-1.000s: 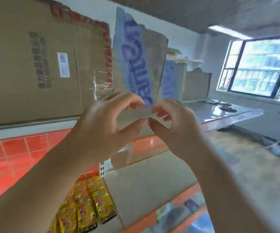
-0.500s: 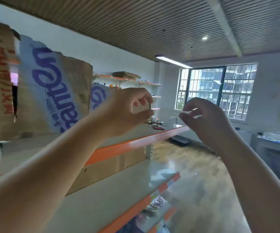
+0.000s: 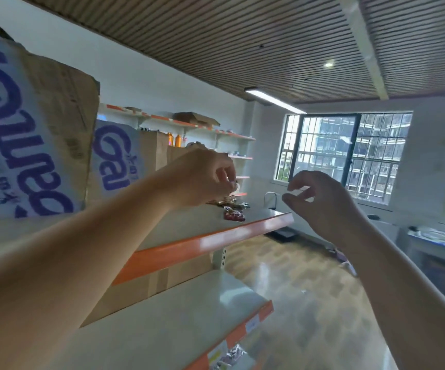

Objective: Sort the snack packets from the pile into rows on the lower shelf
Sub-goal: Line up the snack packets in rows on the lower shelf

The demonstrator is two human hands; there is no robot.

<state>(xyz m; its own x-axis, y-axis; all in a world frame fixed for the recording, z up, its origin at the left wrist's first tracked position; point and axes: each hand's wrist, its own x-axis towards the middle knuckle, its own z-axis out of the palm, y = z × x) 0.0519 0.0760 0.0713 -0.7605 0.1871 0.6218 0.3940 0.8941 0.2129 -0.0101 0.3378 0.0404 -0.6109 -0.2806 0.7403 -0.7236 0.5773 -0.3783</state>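
My left hand (image 3: pixel 202 180) is raised before the upper shelf (image 3: pixel 210 241), its fingers (image 3: pixel 222 173) curled tight just above the small pile of snack packets (image 3: pixel 233 213) near that shelf's orange edge; whether they pinch anything I cannot tell. My right hand (image 3: pixel 323 206) hangs in the air beside it, apart from the shelf, fingers loosely bent and holding nothing. Cardboard boxes (image 3: pixel 42 129) with blue lettering stand at my left, the pale lower shelf (image 3: pixel 176 316) beneath.
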